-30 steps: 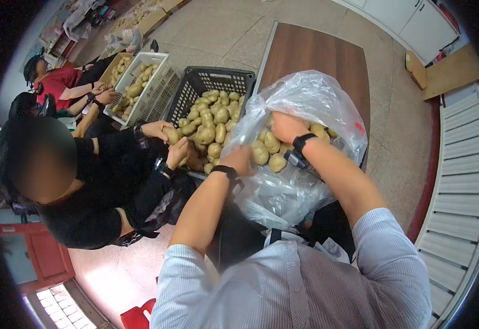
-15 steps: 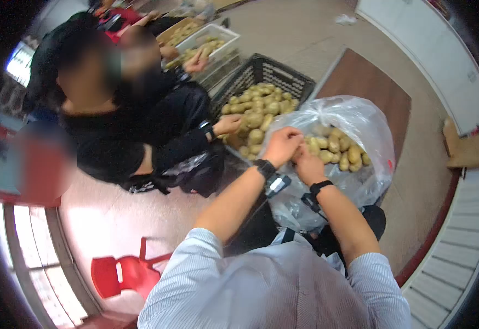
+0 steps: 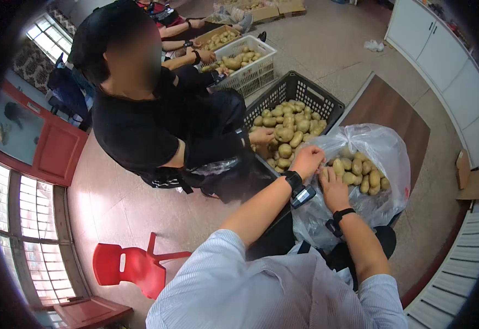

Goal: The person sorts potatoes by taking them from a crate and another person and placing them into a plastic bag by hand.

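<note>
A clear plastic bag (image 3: 390, 145) lies open in front of me with several potatoes (image 3: 366, 174) inside. My left hand (image 3: 308, 160) is at the bag's left rim, its fingers curled in and closed on the plastic. Just right of it and lower, my right hand (image 3: 335, 192) reaches over the near rim. Its fingers are stretched out and slightly apart, the tips touching the leftmost potatoes. The two hands are apart. Both wrists wear dark bands with small devices.
A black crate (image 3: 335, 105) of potatoes stands left of the bag, with a co-worker's hand (image 3: 263, 135) at its near side. Behind it is a white crate (image 3: 271, 60) of potatoes. A brown board (image 3: 395, 109) lies beyond the bag, and a red chair (image 3: 141, 268) stands lower left.
My hands, close together at the bag's rim before, have separated slightly. The right fingers have straightened toward the potatoes. The whole view has shifted, so the scene sits farther right and lower.
</note>
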### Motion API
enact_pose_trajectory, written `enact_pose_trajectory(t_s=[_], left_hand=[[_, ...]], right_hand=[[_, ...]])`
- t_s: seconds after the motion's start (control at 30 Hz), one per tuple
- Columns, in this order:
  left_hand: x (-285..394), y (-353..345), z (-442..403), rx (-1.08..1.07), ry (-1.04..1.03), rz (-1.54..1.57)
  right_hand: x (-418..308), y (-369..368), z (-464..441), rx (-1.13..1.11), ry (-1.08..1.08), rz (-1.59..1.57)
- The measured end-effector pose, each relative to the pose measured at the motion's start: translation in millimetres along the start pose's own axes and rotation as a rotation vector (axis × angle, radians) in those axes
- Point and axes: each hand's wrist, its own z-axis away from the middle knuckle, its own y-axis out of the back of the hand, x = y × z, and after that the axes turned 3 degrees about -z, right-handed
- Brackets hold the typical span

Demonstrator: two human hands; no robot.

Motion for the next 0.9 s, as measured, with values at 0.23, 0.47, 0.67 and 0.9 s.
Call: enact_pose_trajectory(t_s=[0.23, 0.47, 0.67, 0.9], left_hand=[[-2, 0, -1, 0.009, -0.01, -0.04], [-2, 4, -1, -0.032, 0.018, -0.076], [-2, 2, 0, -0.037, 0.033, -0.089], [-7, 3, -5, -0.022, 0.044, -0.067]], right_hand=[[-4, 4, -3, -0.053, -0.098, -0.021], [-5, 0, 2, -0.008, -0.123, 0.063], [-5, 15, 9, -0.077, -0.139, 0.031], [-4, 5, 12, 0.024, -0.168, 0.041]])
